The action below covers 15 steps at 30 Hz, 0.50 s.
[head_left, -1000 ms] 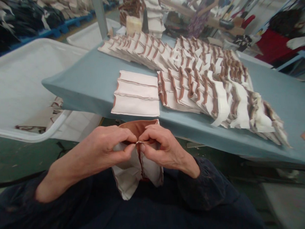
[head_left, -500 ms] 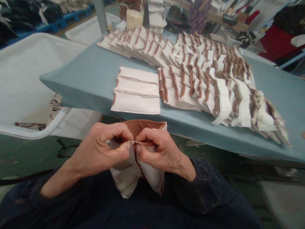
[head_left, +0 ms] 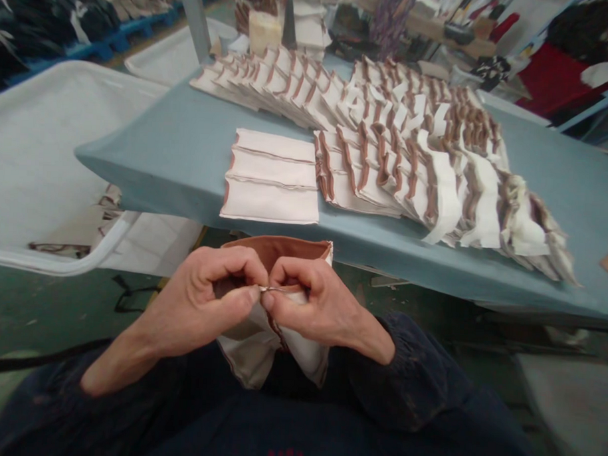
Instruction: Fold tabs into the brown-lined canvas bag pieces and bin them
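Between my two hands hangs a sewn fabric piece [head_left: 302, 348], white outside with a brown inner face, in front of my body. My left hand [head_left: 212, 298] pinches its upper edge near the middle seam. Right beside it, my right hand [head_left: 314, 301] pinches the same edge, thumb and forefinger pressed together. The fingertips of both hands nearly touch and cover the spot they grip. Below the hands the piece drops in two flaps along a dark seam. A flat white sewn panel [head_left: 270, 177] with two cross seams lies on the blue-covered table just beyond.
On the blue table [head_left: 151, 163], overlapping rows of similar white and brown panels [head_left: 376, 170] stretch right, with white strips [head_left: 445, 193] over some. Another row [head_left: 279, 77] lies behind. A large white bin [head_left: 62, 160] stands left, a metal post [head_left: 195, 21] behind it.
Both hands keep their pinch on the fabric piece; the fingertips have shifted slightly at the seam, the right thumb moving a little left. The table appears slightly higher in view.
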### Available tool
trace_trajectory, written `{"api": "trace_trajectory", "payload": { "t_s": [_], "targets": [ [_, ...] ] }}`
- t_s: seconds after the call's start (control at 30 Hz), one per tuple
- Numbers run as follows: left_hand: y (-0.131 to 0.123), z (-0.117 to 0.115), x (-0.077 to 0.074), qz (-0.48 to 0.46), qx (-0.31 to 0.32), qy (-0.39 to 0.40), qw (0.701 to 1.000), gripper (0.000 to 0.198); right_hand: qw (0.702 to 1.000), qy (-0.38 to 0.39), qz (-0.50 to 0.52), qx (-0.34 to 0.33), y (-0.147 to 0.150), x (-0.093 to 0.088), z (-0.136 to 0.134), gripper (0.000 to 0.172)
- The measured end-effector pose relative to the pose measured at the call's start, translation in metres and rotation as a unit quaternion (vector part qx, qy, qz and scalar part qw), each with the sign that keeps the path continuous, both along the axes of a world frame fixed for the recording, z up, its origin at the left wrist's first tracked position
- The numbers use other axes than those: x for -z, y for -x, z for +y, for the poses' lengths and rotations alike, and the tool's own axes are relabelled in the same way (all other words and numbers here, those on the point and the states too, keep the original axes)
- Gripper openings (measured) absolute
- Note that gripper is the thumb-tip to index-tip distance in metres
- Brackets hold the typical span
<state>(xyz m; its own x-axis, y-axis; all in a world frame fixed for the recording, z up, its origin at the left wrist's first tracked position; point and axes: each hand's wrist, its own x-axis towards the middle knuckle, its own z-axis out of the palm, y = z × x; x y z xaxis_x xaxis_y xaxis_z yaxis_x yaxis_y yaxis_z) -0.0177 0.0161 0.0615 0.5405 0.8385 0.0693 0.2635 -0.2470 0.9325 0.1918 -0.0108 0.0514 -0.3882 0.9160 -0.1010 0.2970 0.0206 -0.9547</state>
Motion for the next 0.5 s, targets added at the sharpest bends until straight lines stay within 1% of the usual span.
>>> {"api": "trace_trajectory", "payload": {
  "t_s": [0.17, 0.27, 0.37, 0.5],
  "targets": [
    [0.004, 0.0, -0.001, 0.041, 0.061, 0.004, 0.997, 0.017, 0.999, -0.026, -0.031, -0.023, -0.003, 0.0, -0.002, 0.022],
    [0.007, 0.003, -0.003, 0.046, 0.091, 0.01, 0.995, 0.014, 0.997, -0.039, -0.046, -0.038, -0.003, 0.001, -0.003, 0.018],
    [0.011, 0.008, -0.004, 0.048, 0.122, 0.05, 0.99, 0.015, 0.995, -0.045, -0.068, -0.056, -0.003, 0.0, -0.003, 0.016],
    [0.017, 0.015, -0.003, 0.061, 0.155, 0.089, 0.982, 0.021, 0.99, -0.058, -0.095, -0.089, -0.004, -0.003, -0.002, 0.02]
  ]
}}
